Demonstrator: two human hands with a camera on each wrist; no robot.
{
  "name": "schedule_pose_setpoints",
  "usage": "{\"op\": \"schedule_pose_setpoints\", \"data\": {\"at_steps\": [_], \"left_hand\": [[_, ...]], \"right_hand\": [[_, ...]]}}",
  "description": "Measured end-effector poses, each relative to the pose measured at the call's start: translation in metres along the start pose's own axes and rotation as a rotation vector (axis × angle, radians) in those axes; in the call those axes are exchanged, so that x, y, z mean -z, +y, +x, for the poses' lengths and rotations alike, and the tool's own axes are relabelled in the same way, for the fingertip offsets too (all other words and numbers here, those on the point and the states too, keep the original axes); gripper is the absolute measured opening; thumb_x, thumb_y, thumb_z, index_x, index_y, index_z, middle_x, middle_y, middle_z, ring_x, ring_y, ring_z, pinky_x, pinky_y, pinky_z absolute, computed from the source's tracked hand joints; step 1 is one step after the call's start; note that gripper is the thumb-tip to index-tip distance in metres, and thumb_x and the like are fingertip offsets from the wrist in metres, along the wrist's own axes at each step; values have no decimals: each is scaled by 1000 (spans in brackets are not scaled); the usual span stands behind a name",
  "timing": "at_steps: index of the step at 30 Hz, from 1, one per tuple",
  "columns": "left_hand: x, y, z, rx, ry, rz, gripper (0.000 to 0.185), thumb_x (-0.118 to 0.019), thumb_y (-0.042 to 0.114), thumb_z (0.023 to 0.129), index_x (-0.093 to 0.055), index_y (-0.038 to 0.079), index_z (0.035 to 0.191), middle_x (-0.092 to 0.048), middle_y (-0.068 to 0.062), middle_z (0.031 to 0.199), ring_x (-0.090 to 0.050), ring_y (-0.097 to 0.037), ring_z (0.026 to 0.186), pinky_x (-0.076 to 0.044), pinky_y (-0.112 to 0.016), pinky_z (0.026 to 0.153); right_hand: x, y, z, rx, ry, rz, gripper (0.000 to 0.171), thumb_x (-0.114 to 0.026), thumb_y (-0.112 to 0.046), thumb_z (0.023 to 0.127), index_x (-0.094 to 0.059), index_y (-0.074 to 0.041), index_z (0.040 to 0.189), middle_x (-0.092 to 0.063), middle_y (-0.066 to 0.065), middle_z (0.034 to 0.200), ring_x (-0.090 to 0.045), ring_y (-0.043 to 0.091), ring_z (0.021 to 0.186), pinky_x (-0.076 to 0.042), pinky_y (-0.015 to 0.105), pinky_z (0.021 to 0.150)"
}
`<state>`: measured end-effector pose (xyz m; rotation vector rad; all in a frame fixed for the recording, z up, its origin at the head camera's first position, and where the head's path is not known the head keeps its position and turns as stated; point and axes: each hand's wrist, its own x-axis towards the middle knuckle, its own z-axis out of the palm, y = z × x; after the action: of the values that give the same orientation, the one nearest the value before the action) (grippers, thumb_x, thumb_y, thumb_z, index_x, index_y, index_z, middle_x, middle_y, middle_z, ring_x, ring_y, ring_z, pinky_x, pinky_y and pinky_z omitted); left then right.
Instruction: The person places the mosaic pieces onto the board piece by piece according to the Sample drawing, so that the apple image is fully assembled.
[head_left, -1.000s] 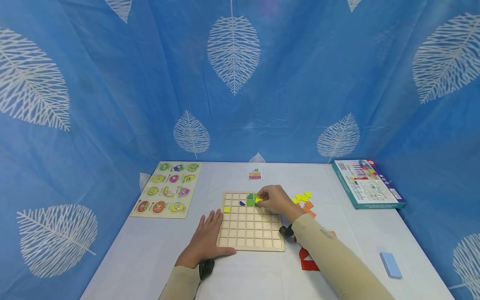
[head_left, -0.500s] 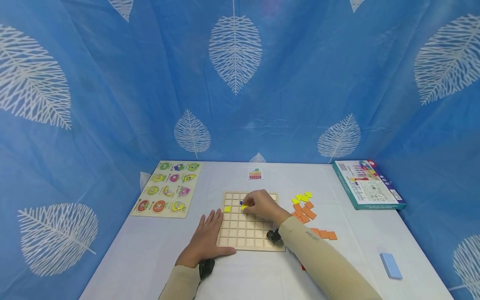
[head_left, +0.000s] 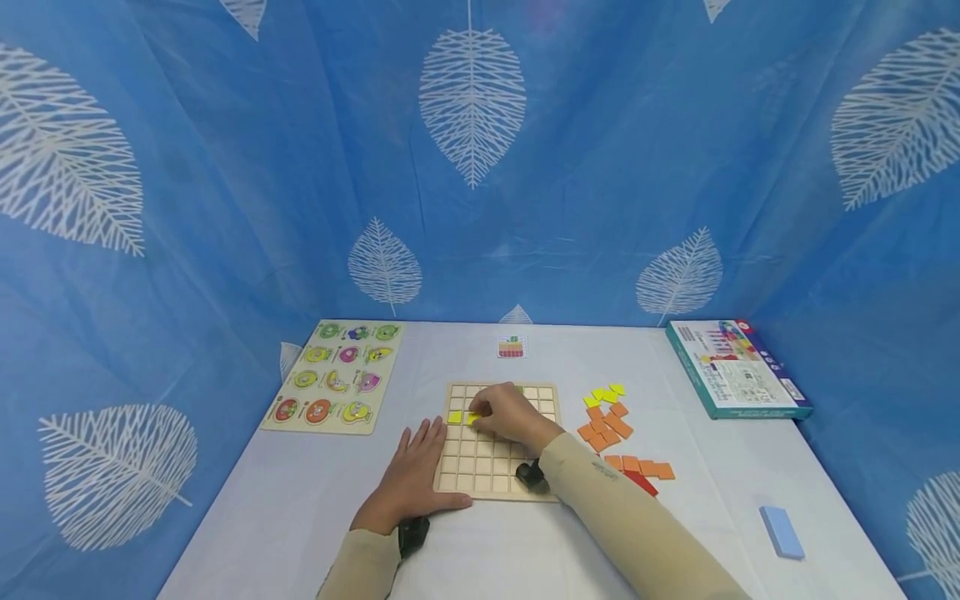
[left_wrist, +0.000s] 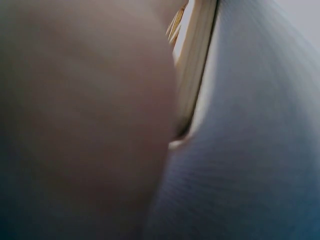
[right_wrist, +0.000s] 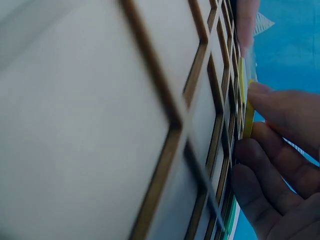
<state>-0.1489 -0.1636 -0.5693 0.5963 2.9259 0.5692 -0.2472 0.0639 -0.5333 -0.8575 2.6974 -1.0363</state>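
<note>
The right hand (head_left: 510, 414) pinches a yellow tile (head_left: 473, 419) over the grid board (head_left: 495, 475) at the frame's centre, just right of a yellow tile already seated (head_left: 454, 417). If the tile comes down tilted, its edge may catch a rib and sit crooked. The left hand (head_left: 412, 479) lies flat and released at the board's lower left corner; without it the board could slide on the worktop (head_left: 247, 517). Loose orange tiles (head_left: 609, 425) lie further right.

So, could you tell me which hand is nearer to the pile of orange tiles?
The right hand. It is over the grid board, pinching a yellow tile, with the orange tiles to its right. The left hand lies flat at the board's far left edge.
</note>
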Motion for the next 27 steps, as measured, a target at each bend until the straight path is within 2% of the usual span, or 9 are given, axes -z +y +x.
{"op": "schedule_pose_setpoints", "data": {"at_steps": [4, 10, 17, 27], "left_hand": [[0, 0, 1, 1, 3, 3, 136, -71, 87, 73, -24, -1, 166, -21, -16, 172, -14, -35, 158, -5, -58, 125], [-2, 0, 2, -3, 3, -15, 136, -70, 87, 74, -24, -2, 165, -21, -16, 172, -14, -36, 158, -6, -58, 125], [2, 1, 0, -5, 4, -18, 135, -72, 85, 74, -24, -2, 166, -21, -16, 172, -13, -36, 158, -5, -58, 125], [2, 0, 0, -6, 3, -15, 135, -72, 85, 74, -24, -2, 165, -21, -17, 172, -14, -36, 158, -6, -59, 125]], "right_hand": [[-4, -5, 6, 3, 2, -25, 17, -87, -13, 90, -81, -10, 105, -74, -4, 96, -63, 6, 83, -56, 28, 79], [-10, -6, 9, -39, 32, -62, 19, -88, -11, 88, -80, -9, 105, -73, -5, 95, -63, 7, 85, -56, 30, 82], [-12, -5, 9, -55, 61, -71, 22, -88, -10, 87, -80, -9, 108, -75, -2, 102, -68, 11, 93, -57, 32, 88], [-13, -5, 6, -75, 69, -54, 28, -89, -11, 86, -81, -8, 112, -75, -1, 104, -67, 11, 93, -57, 31, 87]]}}
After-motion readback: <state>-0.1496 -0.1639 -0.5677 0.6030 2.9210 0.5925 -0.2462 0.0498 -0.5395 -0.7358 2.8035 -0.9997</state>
